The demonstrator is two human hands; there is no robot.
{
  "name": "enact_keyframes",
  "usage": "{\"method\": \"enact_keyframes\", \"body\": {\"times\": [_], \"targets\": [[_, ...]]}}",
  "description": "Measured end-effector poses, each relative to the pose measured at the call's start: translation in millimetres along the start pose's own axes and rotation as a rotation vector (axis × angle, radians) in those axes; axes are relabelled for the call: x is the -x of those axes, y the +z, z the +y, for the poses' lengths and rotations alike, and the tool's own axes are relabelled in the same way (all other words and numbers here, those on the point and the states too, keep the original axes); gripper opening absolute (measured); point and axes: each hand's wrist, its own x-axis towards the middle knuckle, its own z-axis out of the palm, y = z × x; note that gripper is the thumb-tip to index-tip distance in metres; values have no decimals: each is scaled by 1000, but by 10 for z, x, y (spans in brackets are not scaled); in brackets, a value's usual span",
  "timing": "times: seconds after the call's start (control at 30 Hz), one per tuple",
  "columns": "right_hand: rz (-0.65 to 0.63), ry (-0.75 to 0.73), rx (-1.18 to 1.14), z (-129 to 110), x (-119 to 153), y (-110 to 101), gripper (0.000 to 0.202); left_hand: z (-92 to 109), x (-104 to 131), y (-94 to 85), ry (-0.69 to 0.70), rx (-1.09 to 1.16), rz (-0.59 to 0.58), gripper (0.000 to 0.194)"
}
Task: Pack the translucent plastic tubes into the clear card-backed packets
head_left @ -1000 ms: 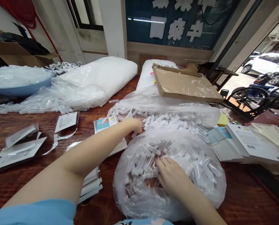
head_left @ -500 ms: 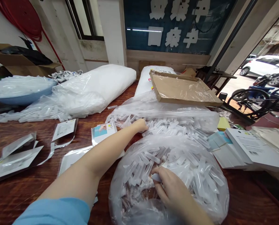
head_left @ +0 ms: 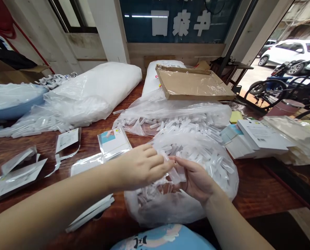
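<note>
My left hand (head_left: 144,166) and my right hand (head_left: 196,177) meet above an open clear plastic bag (head_left: 181,211). Small translucent plastic pieces (head_left: 178,174) show between their fingertips. The right hand's thumb and fingers are closed on them. My left fingers are curled over the same spot, and their tips partly hide what they grip. Loose translucent strips (head_left: 220,166) fill the bag under my hands. Right behind it, a second clear bag (head_left: 209,111) spills more white pieces (head_left: 181,124).
Packaged cards (head_left: 114,140) and card packs on a white strip (head_left: 68,140) lie left on the wooden table (head_left: 92,139). A stack of cards (head_left: 261,135) sits right. Behind are a shallow cardboard tray (head_left: 196,83), a large white sack (head_left: 113,80) and a blue basin (head_left: 19,107).
My left hand has come back from the far bag to meet my right hand. The right hand has lifted out of the near bag's contents. The view has shifted.
</note>
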Motion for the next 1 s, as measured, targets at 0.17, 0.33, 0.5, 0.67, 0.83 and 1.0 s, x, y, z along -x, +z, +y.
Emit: {"method": "enact_keyframes", "body": {"times": [0.17,0.33,0.5,0.67,0.83,1.0], "targets": [[-7,-137,206,208,112,51,25,246,328,257,-223,247,202,24],[-33,-321,405,366,273,98,33,374,378,545,-665,796,128,22],[-79,-209,379,464,259,130,28,461,403,722,-600,507,35,22],[78,-209,85,513,187,107,21,437,561,754,-451,163,194,38],[-94,150,-73,519,171,168,23,358,723,727,131,-310,163,49],[-186,273,-4,627,135,294,36,377,763,586,154,-223,-124,70]]}}
